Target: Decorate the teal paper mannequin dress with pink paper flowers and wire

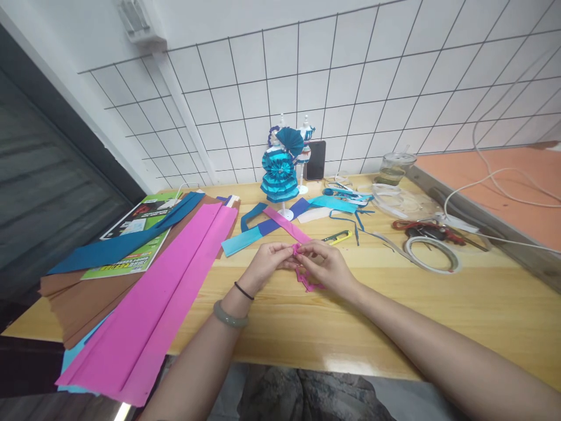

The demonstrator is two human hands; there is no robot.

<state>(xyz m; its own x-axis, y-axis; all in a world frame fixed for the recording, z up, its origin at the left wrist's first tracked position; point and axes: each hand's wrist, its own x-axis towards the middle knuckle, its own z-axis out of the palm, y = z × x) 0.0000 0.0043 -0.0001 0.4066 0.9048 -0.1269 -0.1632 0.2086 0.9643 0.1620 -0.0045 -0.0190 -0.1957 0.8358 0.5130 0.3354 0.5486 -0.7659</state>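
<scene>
My left hand [272, 258] and my right hand [322, 263] meet over the middle of the wooden table. Between their fingertips they pinch a small, bunched piece of pink paper [295, 249]. Loose pink paper scraps [304, 280] lie just below my fingers. A flat pink strip [284, 224] runs from behind my hands toward a small stand dressed in pleated teal paper [280, 175]. Beside my right hand rests a yellow utility knife [337, 237]. Light blue and dark blue strips [242, 240] are spread to the left of the pink strip.
Large pink sheets [175, 269], brown sheets [83, 304] and a teal sheet [127, 245] cover the left side, over a green magazine [144, 257]. On the right lie a tape roll [432, 255] and a cable. A glass cup [394, 168], a phone [315, 161] and a second stand [304, 153] are at the back.
</scene>
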